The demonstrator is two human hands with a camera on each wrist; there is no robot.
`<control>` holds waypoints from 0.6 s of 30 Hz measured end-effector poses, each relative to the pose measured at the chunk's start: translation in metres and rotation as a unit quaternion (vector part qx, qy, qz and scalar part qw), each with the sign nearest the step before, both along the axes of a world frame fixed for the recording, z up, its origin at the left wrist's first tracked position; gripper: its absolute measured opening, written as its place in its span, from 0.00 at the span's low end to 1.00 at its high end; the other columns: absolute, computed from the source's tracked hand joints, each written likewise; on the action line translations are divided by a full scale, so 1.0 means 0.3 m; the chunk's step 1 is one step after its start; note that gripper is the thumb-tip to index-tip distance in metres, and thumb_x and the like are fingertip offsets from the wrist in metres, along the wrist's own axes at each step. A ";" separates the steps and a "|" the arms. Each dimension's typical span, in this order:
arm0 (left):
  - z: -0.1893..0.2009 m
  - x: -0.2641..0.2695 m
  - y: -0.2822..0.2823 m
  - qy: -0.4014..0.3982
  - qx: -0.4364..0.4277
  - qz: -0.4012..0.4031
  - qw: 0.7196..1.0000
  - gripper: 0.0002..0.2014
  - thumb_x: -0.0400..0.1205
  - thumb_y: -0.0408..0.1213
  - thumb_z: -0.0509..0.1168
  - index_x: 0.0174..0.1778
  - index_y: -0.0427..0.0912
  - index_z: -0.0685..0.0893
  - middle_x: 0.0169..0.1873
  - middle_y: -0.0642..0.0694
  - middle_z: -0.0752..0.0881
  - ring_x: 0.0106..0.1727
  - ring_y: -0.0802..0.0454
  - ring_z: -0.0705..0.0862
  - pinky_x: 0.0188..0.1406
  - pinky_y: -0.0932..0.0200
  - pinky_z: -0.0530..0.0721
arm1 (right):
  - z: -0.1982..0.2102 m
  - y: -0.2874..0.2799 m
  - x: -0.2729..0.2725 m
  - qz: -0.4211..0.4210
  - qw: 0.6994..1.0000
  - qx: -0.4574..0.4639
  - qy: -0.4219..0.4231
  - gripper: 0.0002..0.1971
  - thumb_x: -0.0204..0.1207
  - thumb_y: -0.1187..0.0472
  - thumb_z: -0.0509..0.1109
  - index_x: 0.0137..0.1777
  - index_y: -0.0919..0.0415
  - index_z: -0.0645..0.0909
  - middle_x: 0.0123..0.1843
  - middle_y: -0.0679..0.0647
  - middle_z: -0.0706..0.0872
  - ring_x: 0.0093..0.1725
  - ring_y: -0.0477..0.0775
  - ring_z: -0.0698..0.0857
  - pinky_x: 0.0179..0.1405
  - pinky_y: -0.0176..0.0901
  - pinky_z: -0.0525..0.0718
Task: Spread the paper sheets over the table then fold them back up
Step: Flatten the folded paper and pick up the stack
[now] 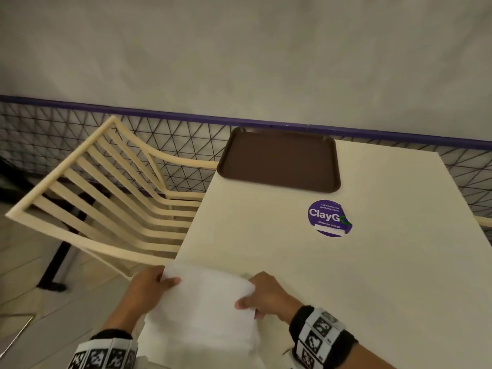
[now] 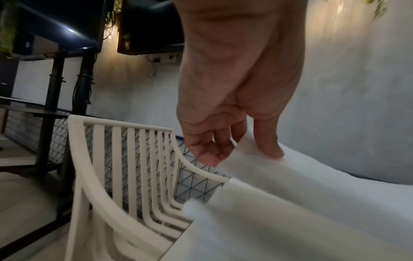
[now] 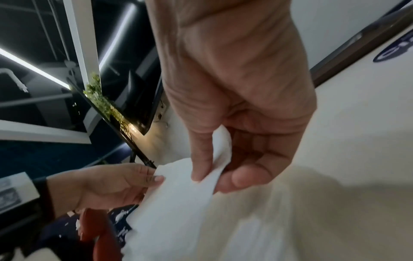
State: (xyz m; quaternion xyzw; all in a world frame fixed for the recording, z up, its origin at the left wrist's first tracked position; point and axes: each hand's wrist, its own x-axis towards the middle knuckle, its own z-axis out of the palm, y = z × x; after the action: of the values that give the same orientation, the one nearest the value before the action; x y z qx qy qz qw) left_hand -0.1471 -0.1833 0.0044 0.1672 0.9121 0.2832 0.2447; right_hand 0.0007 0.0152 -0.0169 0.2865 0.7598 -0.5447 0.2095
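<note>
A white paper sheet (image 1: pixel 205 307) hangs over the near left corner of the cream table (image 1: pixel 372 275), held up between both hands. My left hand (image 1: pixel 151 283) pinches its far left edge, thumb on top. In the left wrist view the left hand (image 2: pixel 236 151) has its fingers under the sheet (image 2: pixel 312 203) and its thumb on top. My right hand (image 1: pixel 262 295) pinches the sheet's right edge. The right wrist view shows the right hand (image 3: pixel 214 178) pinching a folded edge of the sheet (image 3: pixel 178 203), with the left hand (image 3: pixel 116 183) across from it.
A brown tray (image 1: pixel 279 159) lies at the table's far edge. A round purple sticker (image 1: pixel 328 218) is stuck on the tabletop. A cream slatted chair (image 1: pixel 106 198) stands at the table's left side, before a black wire fence (image 1: pixel 40 129).
</note>
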 end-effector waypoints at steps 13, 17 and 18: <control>-0.215 0.010 -0.081 -0.089 -0.016 0.102 0.991 0.23 0.78 0.36 0.69 0.67 0.33 0.72 0.62 0.38 0.78 0.61 0.39 0.78 0.63 0.47 0.75 | -0.099 -0.020 0.078 -0.075 0.986 0.120 -0.084 0.35 0.66 0.52 0.78 0.66 0.59 0.61 0.56 0.53 0.76 0.48 0.52 0.80 0.40 0.38 0.77; -0.226 0.065 -0.053 -0.108 -0.073 0.108 0.986 0.27 0.82 0.46 0.62 0.71 0.32 0.70 0.66 0.32 0.73 0.67 0.33 0.73 0.69 0.45 0.70 | -0.101 -0.009 0.096 -0.136 0.985 -0.001 -0.110 0.27 0.69 0.57 0.77 0.59 0.60 0.64 0.52 0.59 0.81 0.33 0.50 0.80 0.24 0.37 0.78; -0.230 0.073 -0.045 -0.112 -0.076 0.111 0.985 0.28 0.81 0.46 0.63 0.71 0.31 0.69 0.66 0.31 0.73 0.68 0.33 0.72 0.68 0.45 0.68 | -0.099 -0.015 0.091 -0.141 0.984 -0.018 -0.105 0.25 0.70 0.58 0.76 0.58 0.61 0.65 0.51 0.58 0.80 0.35 0.51 0.81 0.24 0.36 0.79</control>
State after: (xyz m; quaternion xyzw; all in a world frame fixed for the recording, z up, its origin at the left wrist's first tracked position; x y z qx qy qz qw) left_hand -0.1251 -0.1969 -0.0646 0.0129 0.9107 0.2551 0.3246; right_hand 0.0280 0.0108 -0.0464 0.4424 0.6760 -0.5490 0.2144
